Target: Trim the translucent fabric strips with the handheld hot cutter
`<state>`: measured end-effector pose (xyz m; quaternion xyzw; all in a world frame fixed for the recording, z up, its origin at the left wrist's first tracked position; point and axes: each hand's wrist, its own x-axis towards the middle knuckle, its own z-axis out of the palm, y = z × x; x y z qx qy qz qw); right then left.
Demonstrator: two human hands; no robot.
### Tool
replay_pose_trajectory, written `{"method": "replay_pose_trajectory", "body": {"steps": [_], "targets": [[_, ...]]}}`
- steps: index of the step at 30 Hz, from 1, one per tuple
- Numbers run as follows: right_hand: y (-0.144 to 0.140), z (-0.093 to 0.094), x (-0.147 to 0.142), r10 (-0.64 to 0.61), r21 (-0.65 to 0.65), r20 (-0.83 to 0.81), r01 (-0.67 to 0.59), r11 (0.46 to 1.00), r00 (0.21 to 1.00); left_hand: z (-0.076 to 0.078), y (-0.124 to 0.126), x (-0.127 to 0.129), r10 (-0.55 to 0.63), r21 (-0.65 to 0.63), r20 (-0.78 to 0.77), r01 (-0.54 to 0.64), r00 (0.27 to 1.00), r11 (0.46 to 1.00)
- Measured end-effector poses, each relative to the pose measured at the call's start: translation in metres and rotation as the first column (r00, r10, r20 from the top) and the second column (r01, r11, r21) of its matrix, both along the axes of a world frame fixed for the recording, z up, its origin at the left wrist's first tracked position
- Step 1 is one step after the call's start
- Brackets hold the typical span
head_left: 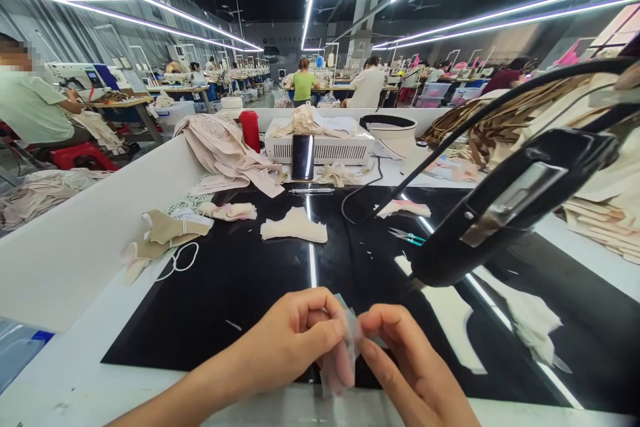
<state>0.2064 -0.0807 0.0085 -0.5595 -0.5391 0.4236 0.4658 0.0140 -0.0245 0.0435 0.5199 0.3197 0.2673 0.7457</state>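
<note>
My left hand (293, 330) is closed on a small piece of thin translucent film (353, 330), which wraps around some of its fingertips. The thumb and index finger of my right hand (407, 357) pinch together at the film's right edge. Both hands are low over the front of a glossy black mat (200, 320). Ahead of them lies a cream fabric piece (294, 228), with another curved cream piece (453, 323) to the right. A black tool (480, 233) on a cable hangs above that curved piece.
Teal-handled snips (407, 236) lie right of centre. A phone (303, 157) stands against a white vented box (330, 148). Beige fabric (225, 147) and a tan piece (173, 232) with white elastic are left; stacked cut fabric (600, 213) is right. Co-workers sit at sewing machines beyond.
</note>
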Motion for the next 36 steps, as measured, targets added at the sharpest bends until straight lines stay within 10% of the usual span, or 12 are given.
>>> {"method": "replay_pose_trajectory", "body": {"steps": [14, 20, 26, 36], "targets": [[0.026, -0.017, 0.024, -0.004, 0.341, 0.47, -0.178, 0.923, 0.882, -0.01, 0.003, -0.004, 0.295, 0.304, -0.41, -0.175, 0.863, 0.937], [0.027, -0.023, 0.025, -0.037, 0.393, 0.627, -0.275, 0.878, 0.778, -0.017, -0.001, -0.005, 0.443, 0.678, -0.589, 0.115, 0.675, 0.726], [0.03, -0.026, 0.027, -0.084, 0.395, 0.782, -0.386, 0.834, 0.617, -0.026, -0.004, -0.003, 0.553, 0.77, -0.633, 0.363, 0.542, 0.526], [0.028, -0.032, 0.028, -0.131, 0.393, 0.844, -0.433, 0.811, 0.52, -0.022, -0.005, -0.002, 0.504, 0.678, -0.733, 0.443, 0.456, 0.586]]}}
